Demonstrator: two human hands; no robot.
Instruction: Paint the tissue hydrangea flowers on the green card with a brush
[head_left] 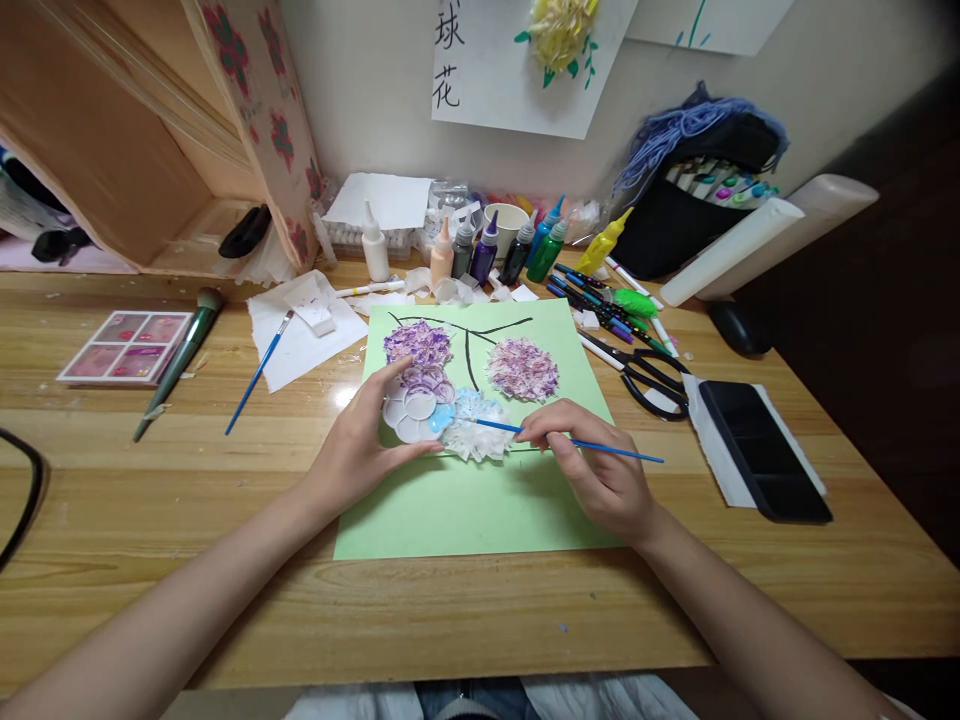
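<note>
A sheet of light green paper [450, 520] lies before me, bearing two purple ruffled paper blossoms, one of them the right blossom [523, 370], and black drawn branches. My left hand [367, 425] grips a white flower-shaped paint palette [409, 412] between thumb and index finger; one of its wells holds light blue paint. Purple stains show on the palette's far part. In my right hand [600, 465] is a thin blue paintbrush [619, 451], pinched by the fingers. Its tip rests at a white ruffled paper blossom [480, 443], whose upper left is tinted light blue.
Paint bottles, such as a green bottle [547, 252], stand along the back. To the right lie scissors [652, 380], pens [589, 295] and a black case [765, 450]. On the left are another brush [259, 373] on white paper, a large makeup brush [180, 355] and a palette box [126, 345].
</note>
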